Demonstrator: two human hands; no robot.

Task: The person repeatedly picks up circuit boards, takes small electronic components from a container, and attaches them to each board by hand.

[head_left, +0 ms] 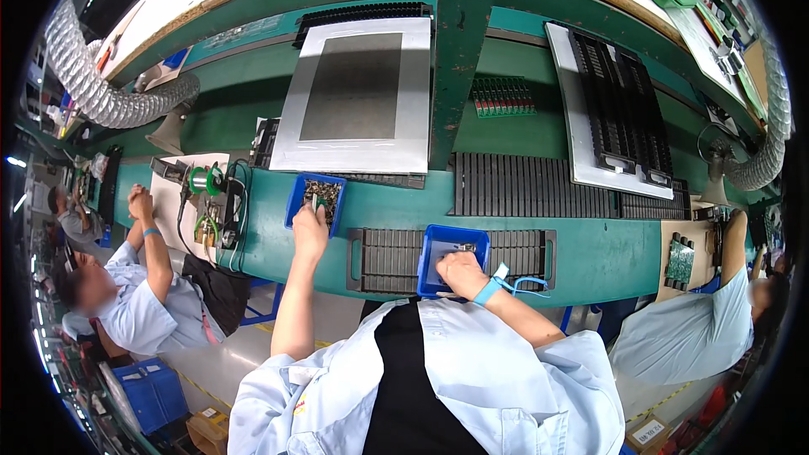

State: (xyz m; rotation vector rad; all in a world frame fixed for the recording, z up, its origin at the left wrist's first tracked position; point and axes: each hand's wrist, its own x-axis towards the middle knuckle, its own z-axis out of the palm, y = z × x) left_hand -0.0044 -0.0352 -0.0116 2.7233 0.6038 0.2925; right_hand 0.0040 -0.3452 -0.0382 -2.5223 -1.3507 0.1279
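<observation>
My left hand (310, 230) is closed at the near edge of a blue bin (293, 206) filled with small brassy parts (329, 191). A thin, pale and greenish piece stands up from its fingertips, too small to name. My right hand (461, 273) reaches over a second blue bin (430, 257), its fingers curled and pressed together. Whatever they may hold is hidden. Beside those fingers, near the bin's far side, lies a small metal part (467, 247). This bin rests on a black slotted tray (383, 261) right in front of me. A blue strap (487, 291) circles my right wrist.
A white panel with a grey centre (354, 88) leans behind the left bin. Black slotted racks (531, 185) lie farther back, beyond a green post (455, 59). Soldering gear with a wire spool (205, 179) stands left. Co-workers sit at left (147, 295) and right (691, 329).
</observation>
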